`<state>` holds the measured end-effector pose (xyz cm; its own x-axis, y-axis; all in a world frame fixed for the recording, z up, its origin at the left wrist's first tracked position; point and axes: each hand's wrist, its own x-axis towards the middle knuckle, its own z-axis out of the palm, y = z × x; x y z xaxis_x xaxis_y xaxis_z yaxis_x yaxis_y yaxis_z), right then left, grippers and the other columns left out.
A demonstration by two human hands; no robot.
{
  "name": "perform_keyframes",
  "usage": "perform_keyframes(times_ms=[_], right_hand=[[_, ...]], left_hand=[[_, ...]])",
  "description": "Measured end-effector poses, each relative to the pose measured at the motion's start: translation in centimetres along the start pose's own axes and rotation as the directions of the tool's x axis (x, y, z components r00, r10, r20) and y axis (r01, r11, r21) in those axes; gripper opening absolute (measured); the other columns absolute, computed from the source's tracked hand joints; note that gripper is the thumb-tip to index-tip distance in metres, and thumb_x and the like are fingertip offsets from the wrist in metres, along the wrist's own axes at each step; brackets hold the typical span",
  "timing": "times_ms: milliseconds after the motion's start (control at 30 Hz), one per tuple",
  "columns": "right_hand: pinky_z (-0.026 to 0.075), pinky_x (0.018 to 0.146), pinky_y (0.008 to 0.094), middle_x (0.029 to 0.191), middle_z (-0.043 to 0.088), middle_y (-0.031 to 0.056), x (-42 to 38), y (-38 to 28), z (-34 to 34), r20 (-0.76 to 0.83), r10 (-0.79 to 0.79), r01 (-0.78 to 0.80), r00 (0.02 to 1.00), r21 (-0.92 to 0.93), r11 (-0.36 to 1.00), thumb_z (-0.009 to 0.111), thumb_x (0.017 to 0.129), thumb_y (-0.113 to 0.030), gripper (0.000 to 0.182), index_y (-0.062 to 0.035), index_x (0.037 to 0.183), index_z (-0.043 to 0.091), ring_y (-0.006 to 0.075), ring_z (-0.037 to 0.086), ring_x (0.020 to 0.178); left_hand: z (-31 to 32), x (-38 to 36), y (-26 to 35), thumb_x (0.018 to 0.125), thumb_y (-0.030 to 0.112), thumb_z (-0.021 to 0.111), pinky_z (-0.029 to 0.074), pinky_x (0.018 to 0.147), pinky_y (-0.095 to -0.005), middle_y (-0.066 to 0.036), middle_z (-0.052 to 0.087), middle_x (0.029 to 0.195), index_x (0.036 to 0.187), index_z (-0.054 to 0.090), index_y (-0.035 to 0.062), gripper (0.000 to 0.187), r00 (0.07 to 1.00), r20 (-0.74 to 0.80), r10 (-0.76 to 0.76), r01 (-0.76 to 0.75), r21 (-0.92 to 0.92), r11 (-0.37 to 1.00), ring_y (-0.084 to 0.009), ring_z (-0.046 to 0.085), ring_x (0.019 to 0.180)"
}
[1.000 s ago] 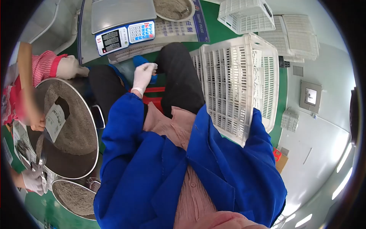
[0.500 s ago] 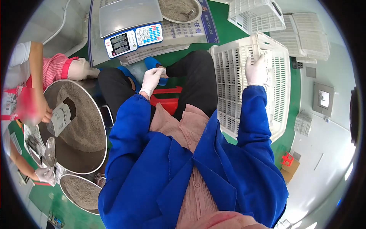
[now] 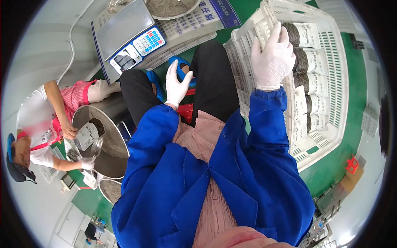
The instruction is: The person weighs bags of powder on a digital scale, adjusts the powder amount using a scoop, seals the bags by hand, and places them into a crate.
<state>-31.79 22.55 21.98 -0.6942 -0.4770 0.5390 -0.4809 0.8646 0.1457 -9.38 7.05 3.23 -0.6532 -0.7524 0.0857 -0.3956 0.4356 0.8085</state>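
Observation:
My left hand [image 3: 177,86], in a white glove, is raised over my lap near the blue shoe covers [image 3: 178,66]. Its fingers are apart and hold nothing. My right hand [image 3: 273,62], gloved as well, lies against the inner side of a white plastic crate [image 3: 339,87] at my right, fingers stretched and thumb apart. Just right of it, several white and dark printed packets [image 3: 316,84] lie in a row inside the crate. Whether the fingertips touch a packet is hard to tell.
A scale [image 3: 136,51] stands on a table ahead, beside a bowl of grainy material [image 3: 171,7]. At the left, a co-worker [image 3: 41,120] holds a packet [image 3: 89,134] over a large metal tub [image 3: 118,159]. A red stool [image 3: 186,112] is between my legs.
My left hand has opened from a pinch. The view has turned, and the packets in the crate are now uncovered. My right hand's fingers have spread at the crate. The co-worker shows more fully.

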Motion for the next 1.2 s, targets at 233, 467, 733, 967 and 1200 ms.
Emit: perform_keyframes(times_ms=[233, 467, 733, 967, 1200], right_hand=[[0.048, 0.083, 0.0447, 0.13, 0.055, 0.0142, 0.4, 0.3, -0.6, 0.052, 0.023, -0.031, 0.998, 0.148, 0.989, 0.071, 0.083, -0.04, 0.068, -0.0081, 0.139, 0.048, 0.0312, 0.059, 0.109], [0.05, 0.078, 0.044, 0.133, 0.055, 0.0171, 0.4, 0.8, -1.3, 0.053, -0.019, 0.011, 0.998, 0.153, 0.988, 0.067, 0.088, -0.041, 0.06, -0.0095, 0.137, 0.051, 0.0333, 0.062, 0.1], [0.051, 0.083, 0.0445, 0.136, 0.054, 0.0154, 0.1, 0.6, -1.7, 0.057, -0.022, 0.014, 0.998, 0.132, 0.991, 0.067, 0.087, -0.041, 0.062, -0.0098, 0.139, 0.051, 0.0327, 0.06, 0.107], [0.051, 0.083, 0.0439, 0.139, 0.053, 0.0149, -0.4, -0.2, -1.9, 0.027, -0.021, 0.02, 0.999, 0.038, 0.999, 0.067, 0.086, -0.039, 0.063, -0.0106, 0.141, 0.05, 0.032, 0.061, 0.106], [0.052, 0.083, 0.0449, 0.14, 0.051, 0.0156, -0.8, -1.0, -1.9, -0.01, -0.067, 0.067, 0.998, -0.045, 0.997, 0.068, 0.085, -0.039, 0.066, -0.0102, 0.141, 0.049, 0.0322, 0.06, 0.108]], left_hand=[[-0.3, -0.3, 2.8, 0.075, 0.029, 0.076, 0.032, 0.114, -0.0484, -0.02, 0.043, 0.147, 0.144, 0.043, 0.0002, 0.081, 0.964, 0.241, 0.109, -0.215, 0.472, 0.855, -0.0396, 0.039, 0.138], [2.4, -2.7, -4.1, 0.082, 0.02, 0.062, 0.054, 0.084, -0.0458, -0.018, 0.071, 0.102, 0.109, 0.071, 0.0111, 0.029, 0.774, 0.613, -0.158, -0.219, 0.493, 0.842, -0.0363, 0.068, 0.096], [3.7, -5.3, -7.8, 0.082, 0.025, 0.064, 0.054, 0.082, -0.0444, -0.02, 0.07, 0.102, 0.108, 0.069, 0.0073, 0.032, 0.599, 0.768, -0.225, -0.233, 0.436, 0.869, -0.0359, 0.068, 0.095], [1.7, -6.5, -6.4, 0.087, 0.036, 0.062, 0.052, 0.086, -0.0463, -0.022, 0.07, 0.103, 0.112, 0.07, 0.0068, 0.039, 0.696, 0.653, -0.299, -0.016, 0.43, 0.903, -0.0382, 0.067, 0.1], [-2.2, -6.6, -5.4, 0.086, 0.033, 0.061, 0.052, 0.088, -0.0476, -0.02, 0.071, 0.101, 0.104, 0.073, 0.0068, 0.034, 0.734, 0.585, -0.345, 0.058, 0.452, 0.89, -0.0365, 0.067, 0.099]])
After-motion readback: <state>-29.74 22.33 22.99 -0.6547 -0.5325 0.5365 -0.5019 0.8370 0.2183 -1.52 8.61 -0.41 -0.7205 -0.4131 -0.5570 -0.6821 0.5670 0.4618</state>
